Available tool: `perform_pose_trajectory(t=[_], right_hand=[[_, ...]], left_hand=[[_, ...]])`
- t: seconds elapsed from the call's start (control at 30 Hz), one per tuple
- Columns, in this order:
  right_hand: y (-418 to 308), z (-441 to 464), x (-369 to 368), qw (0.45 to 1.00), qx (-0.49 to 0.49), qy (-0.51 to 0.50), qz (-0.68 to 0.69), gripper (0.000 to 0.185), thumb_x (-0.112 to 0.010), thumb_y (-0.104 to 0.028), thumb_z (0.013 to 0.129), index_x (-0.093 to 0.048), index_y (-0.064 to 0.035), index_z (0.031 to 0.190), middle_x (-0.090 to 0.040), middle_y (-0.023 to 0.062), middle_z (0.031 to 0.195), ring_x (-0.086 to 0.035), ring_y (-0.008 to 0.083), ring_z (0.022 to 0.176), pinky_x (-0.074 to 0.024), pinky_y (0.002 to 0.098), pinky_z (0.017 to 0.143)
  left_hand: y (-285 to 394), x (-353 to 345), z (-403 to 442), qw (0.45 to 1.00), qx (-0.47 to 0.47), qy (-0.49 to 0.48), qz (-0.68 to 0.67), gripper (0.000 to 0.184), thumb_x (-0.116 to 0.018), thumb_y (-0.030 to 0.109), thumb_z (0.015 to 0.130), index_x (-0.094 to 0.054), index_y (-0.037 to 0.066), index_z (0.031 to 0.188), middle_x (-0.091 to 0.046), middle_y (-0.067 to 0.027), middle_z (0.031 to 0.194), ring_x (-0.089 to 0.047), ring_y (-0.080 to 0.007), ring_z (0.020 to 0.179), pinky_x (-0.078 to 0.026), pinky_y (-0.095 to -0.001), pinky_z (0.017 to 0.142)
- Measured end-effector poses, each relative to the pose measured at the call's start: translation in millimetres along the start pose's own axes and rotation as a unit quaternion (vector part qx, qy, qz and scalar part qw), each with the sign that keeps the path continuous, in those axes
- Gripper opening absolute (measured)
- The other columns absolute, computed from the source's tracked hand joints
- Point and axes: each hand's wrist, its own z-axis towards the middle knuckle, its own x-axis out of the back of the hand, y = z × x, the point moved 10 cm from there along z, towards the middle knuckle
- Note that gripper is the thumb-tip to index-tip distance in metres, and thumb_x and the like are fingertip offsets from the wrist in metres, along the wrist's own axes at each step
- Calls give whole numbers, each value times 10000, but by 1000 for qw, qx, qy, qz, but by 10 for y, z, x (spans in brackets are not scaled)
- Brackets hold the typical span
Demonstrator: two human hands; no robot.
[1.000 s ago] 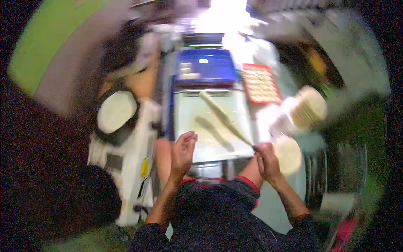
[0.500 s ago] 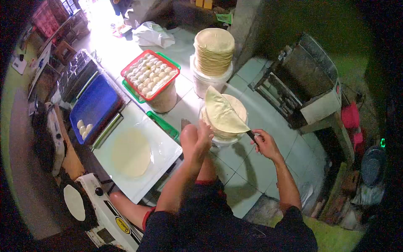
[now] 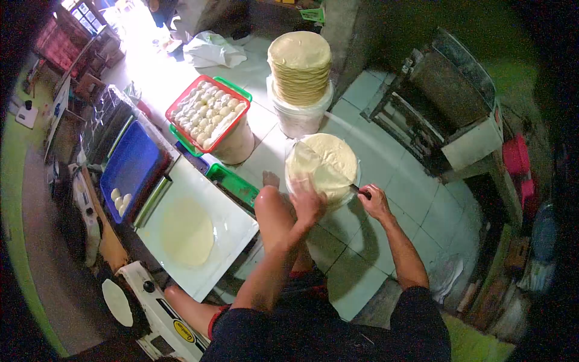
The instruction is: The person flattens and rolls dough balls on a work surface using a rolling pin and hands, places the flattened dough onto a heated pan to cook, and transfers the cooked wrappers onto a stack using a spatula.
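My right hand (image 3: 375,202) is closed on the black handle of a spatula (image 3: 362,192), its blade reaching over the near side of a low stack of flatbreads (image 3: 332,151). A thin flatbread (image 3: 304,161) lies partly over the top of this stack, at its left side. My left hand (image 3: 309,202) is at the near-left edge of the stack, its fingers smeared by motion, so whether they grip the bread does not show. To the left, a rolled-out dough sheet (image 3: 187,232) lies flat on a white board (image 3: 232,232).
A taller flatbread stack (image 3: 300,69) stands on a white bucket (image 3: 301,114). Dough balls fill a red tray (image 3: 170,113); several more lie in a blue tray (image 3: 136,160). At lower left, a flatbread (image 3: 117,301) sits on a pan by a stove (image 3: 160,308).
The flatbread that hung folded over the spatula has come down onto the low stack. My left hand has moved right and nearer me; the view has shifted slightly.
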Motion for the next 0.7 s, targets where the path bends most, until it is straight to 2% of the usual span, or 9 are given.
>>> perform_pose_trajectory(t=[0.03,0.13,0.3,0.4,0.47,0.5,0.6,0.63,0.7], right_hand=[[143,-18,-41,998,-51,6,35,221,-702,-125,864,-681,10,1038,-667,96,829,-655,188,757,-534,334,711],[415,-103,-91,981,-161,18,105,194,-669,-133,904,-698,13,1028,-678,74,770,-640,153,691,-526,316,672],[175,-213,-320,969,-193,33,152,223,-681,-160,904,-697,5,1054,-671,49,748,-617,122,676,-516,298,663],[50,-278,-469,968,-217,27,121,343,-735,-185,853,-616,-28,1134,-653,80,908,-624,190,744,-526,344,696],[14,-312,-465,957,-247,75,134,437,-766,-193,811,-566,-56,1174,-637,125,991,-644,261,869,-531,389,761],[-80,-290,-356,976,-162,132,55,488,-765,-170,805,-508,-72,1208,-574,128,1037,-591,272,926,-505,408,836],[-310,-238,-220,971,-179,141,77,417,-749,-170,829,-538,-29,1160,-577,109,1084,-570,237,1007,-480,388,886],[-508,-148,-198,983,-118,136,47,366,-717,-142,863,-568,-27,1177,-580,90,1108,-578,218,971,-503,365,840],[-802,30,-308,976,-127,110,138,320,-688,-123,895,-590,-29,1185,-600,84,1101,-585,189,951,-515,334,802]], left_hand=[[160,-145,-59,986,-73,-151,17,767,-633,334,881,-318,88,1536,-182,-236,1620,-182,-436,1498,-216,-698,1119],[72,-518,-198,967,-144,-183,103,740,-622,334,899,-323,118,1540,-202,-198,1625,-208,-430,1491,-208,-706,1119],[163,959,-329,982,-180,-29,-48,641,-688,290,857,-477,23,1401,-382,-237,1516,-381,-401,1403,-309,-569,1135],[-716,1772,-554,981,-87,68,-158,530,-711,252,841,-565,-30,1265,-515,-251,1389,-478,-435,1300,-375,-512,1103],[-1712,1960,-920,988,-22,76,-133,550,-726,231,824,-543,-27,1274,-480,-264,1419,-457,-460,1311,-373,-513,1103],[-2069,2032,-1196,995,-22,56,-78,579,-736,232,817,-524,-21,1293,-464,-265,1432,-451,-471,1312,-368,-529,1103],[-2539,2098,-1906,996,-14,-28,85,603,-712,220,842,-471,-11,1344,-432,-267,1457,-436,-495,1315,-343,-568,1106],[-2632,2108,-2079,989,-5,-59,137,600,-695,213,857,-453,-9,1360,-424,-267,1463,-433,-501,1316,-332,-580,1109],[-2981,1943,-2145,985,-59,-41,155,568,-656,199,885,-439,-19,1362,-410,-270,1470,-427,-483,1331,-314,-600,1110]])
